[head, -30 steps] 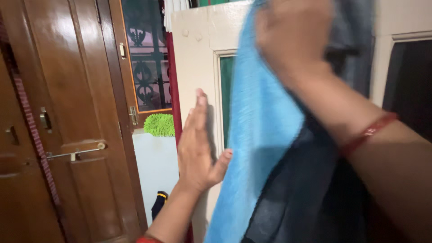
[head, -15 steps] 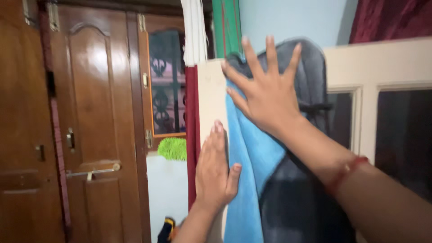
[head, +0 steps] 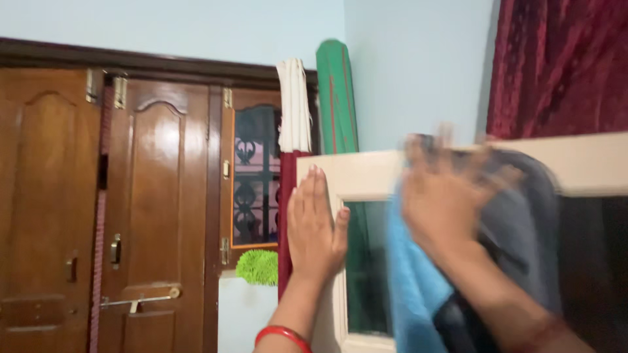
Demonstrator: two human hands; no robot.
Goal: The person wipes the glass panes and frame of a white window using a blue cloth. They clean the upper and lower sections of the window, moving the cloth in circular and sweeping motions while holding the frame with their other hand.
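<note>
The cloth [head: 418, 287], blue backed with dark grey, lies against the top rail of the cream window frame [head: 327, 171], at three o'clock from the left hand [head: 315, 225]; the glass [head: 365, 261] below, toward six o'clock, looks not yet wiped, as far as one can judge; the left hand rests flat on the frame, fingers together; the right hand [head: 445, 193], blurred, presses the cloth with fingers spread.
</note>
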